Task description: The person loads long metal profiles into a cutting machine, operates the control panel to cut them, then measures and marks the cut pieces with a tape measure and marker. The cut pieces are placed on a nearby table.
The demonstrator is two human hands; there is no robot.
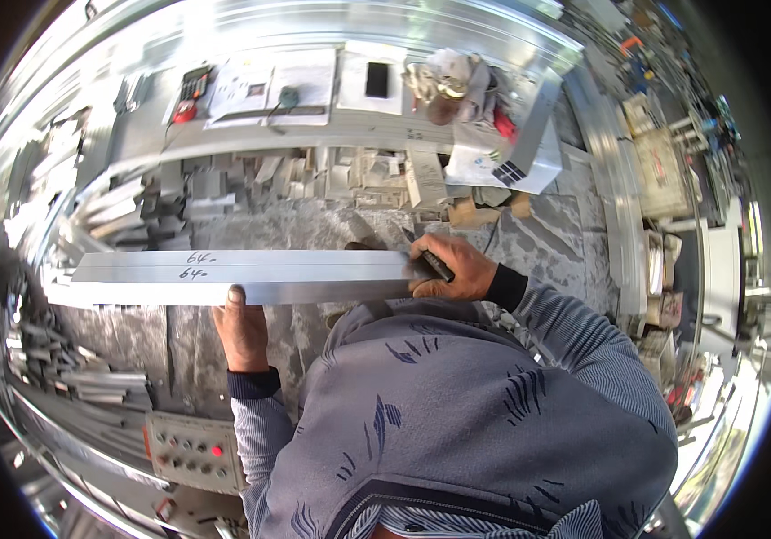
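Marker (430,262) in right hand (457,269), tip hidden; left hand (242,328) steadies aluminium profile (242,277).

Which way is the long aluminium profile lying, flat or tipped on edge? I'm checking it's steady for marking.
Flat. The aluminium profile lies lengthwise across the work table, broad face up; the left hand presses its near edge and the right hand rests on its end.
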